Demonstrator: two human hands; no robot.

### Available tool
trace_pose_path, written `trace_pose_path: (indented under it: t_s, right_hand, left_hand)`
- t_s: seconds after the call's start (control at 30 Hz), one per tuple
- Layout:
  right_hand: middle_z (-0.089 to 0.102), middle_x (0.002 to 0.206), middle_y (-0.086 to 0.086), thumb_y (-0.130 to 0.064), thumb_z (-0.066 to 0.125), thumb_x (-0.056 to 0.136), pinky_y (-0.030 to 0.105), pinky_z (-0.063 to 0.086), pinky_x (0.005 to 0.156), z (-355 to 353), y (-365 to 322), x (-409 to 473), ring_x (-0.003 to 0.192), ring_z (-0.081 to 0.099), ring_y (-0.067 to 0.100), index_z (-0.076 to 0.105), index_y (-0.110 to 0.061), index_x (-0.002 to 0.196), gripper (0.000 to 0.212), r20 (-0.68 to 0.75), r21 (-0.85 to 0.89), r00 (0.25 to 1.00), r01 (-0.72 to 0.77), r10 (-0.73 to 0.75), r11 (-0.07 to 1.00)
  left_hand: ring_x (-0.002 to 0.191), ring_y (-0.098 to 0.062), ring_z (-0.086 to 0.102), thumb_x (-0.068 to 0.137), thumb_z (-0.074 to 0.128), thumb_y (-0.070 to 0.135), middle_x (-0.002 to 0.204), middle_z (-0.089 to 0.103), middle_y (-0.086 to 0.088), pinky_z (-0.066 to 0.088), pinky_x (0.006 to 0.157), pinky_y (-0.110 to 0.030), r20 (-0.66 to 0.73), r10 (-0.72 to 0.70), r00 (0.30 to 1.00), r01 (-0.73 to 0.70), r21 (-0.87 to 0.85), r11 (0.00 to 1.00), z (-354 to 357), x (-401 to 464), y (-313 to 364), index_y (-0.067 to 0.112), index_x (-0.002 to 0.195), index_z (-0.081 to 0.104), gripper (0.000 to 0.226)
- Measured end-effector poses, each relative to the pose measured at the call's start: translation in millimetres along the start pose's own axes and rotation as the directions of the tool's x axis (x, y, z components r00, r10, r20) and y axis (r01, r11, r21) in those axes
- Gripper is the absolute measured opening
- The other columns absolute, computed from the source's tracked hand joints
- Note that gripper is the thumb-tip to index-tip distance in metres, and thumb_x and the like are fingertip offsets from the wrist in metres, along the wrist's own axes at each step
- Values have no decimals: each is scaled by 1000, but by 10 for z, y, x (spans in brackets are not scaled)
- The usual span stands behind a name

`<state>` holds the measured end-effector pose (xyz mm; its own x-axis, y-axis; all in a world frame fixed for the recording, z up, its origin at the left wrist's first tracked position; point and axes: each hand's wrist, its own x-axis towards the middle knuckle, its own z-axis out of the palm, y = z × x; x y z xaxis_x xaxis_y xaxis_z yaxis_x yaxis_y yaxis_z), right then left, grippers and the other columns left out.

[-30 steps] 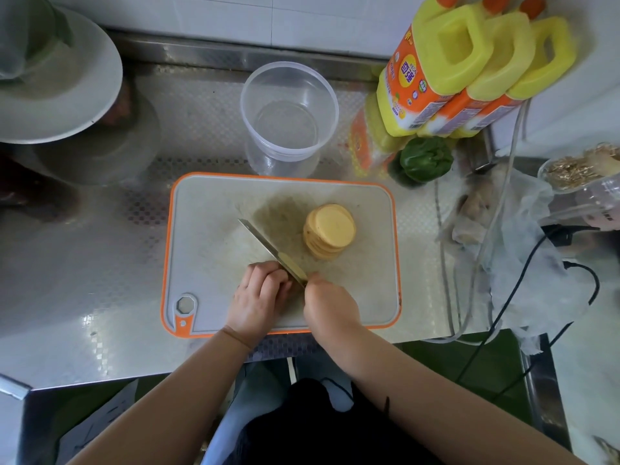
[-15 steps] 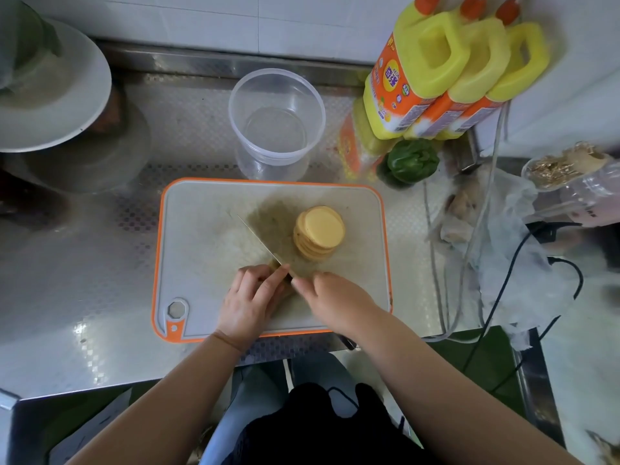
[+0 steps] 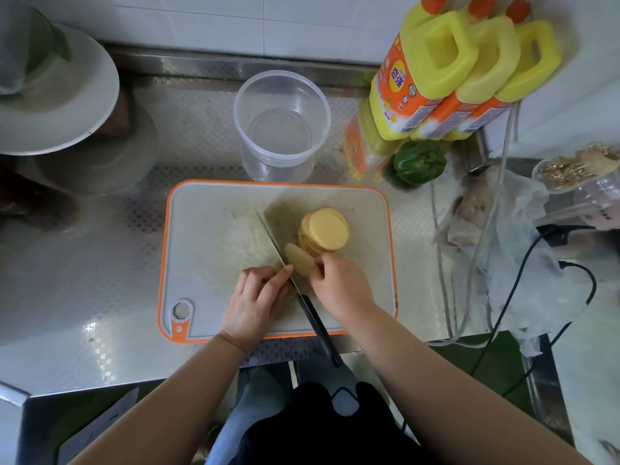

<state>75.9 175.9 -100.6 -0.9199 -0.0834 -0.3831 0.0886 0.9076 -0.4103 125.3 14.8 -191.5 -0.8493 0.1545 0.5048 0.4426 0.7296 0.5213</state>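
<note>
A white cutting board [image 3: 214,229] with an orange rim lies on the steel counter. On it stands a stack of round potato slices [image 3: 324,231]. My right hand [image 3: 340,283] pinches one more potato slice [image 3: 298,260] just in front of the stack. My left hand [image 3: 258,297] has its fingers curled over a small potato end piece [image 3: 277,265], mostly hidden beneath them. The knife [image 3: 268,231] runs on edge between my hands, its blade against my left fingers. Neither hand grips its dark handle [image 3: 318,327], which sticks out past the board's near edge.
A clear plastic tub [image 3: 281,119] stands behind the board. Three yellow detergent bottles [image 3: 432,62] and a green pepper [image 3: 419,161] are at the back right. Plastic bags [image 3: 510,209] and cables [image 3: 503,313] lie to the right, and a white plate [image 3: 67,105] at the left.
My right hand let go of the knife handle and now pinches a freshly cut slice beside the stack. My left hand has stayed on the potato piece.
</note>
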Motion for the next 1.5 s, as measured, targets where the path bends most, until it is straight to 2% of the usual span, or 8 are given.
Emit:
trace_pose_path:
  t_s: [0.2,0.3,0.4,0.5,0.7,0.9,1.33,1.5]
  right_hand:
    - [65,76,-1,-52,36,97,35,51,65,-18,156,-101,69,61,18,59,-15,88,44,32,97,978,-209,206,973]
    - [64,86,-3,-65,31,91,34,50,73,-64,40,-371,81,62,18,54,-18,105,54,176,41,981,-86,77,995]
    - [64,102,2,-51,53,91,34,49,76,9,-60,-528,93,62,23,45,-16,117,44,267,-67,961,97,-76,993]
    - [64,103,5,-28,51,95,33,48,76,95,-94,-467,94,63,25,45,-13,116,27,194,-81,981,34,-17,996]
    - [64,90,5,-32,43,99,31,42,61,175,-138,-363,81,65,25,49,-11,108,24,57,-233,997,61,-49,971]
    - [53,47,-5,-22,83,63,19,24,32,145,-192,-770,31,49,16,65,-15,75,23,-110,-317,976,146,-189,937]
    - [68,96,4,-29,32,102,33,45,67,-13,-290,-858,87,66,27,50,-15,118,28,36,-132,995,99,-95,986]
    - [59,53,-2,-21,72,79,22,20,39,-3,-321,-813,44,60,18,60,-13,79,15,32,-244,997,77,-72,967]
  left_hand:
    - [89,-25,50,106,46,23,106,47,-6,47,78,-32,1,-3,1000,3,-6,1000,-5,6,4,11,128,52,26]
    - [90,-25,50,106,46,24,107,48,-5,45,80,-31,-2,-21,1000,21,-29,999,-15,5,-2,11,128,51,27]
    - [92,-26,51,104,49,21,109,49,-6,45,82,-31,-13,-32,999,30,-80,996,-26,21,6,8,124,50,24]
    - [91,-25,53,102,51,21,106,51,-7,45,81,-31,-24,-40,999,36,-135,990,-47,35,17,9,109,52,14]
    - [89,-25,53,102,50,20,106,51,-6,45,80,-31,-1,-34,999,34,-139,990,-41,0,-10,10,104,54,11]
    - [92,-26,52,99,52,17,106,50,-6,44,82,-31,-29,-16,999,12,-124,992,-2,-7,-33,7,107,54,12]
    - [93,-28,50,97,53,11,107,48,-8,39,89,-25,-22,-6,1000,3,-120,993,-5,3,-27,6,108,52,12]
    - [93,-29,50,89,59,5,106,49,-8,38,91,-25,-24,-25,999,22,-114,993,-13,-6,-36,6,107,52,19]
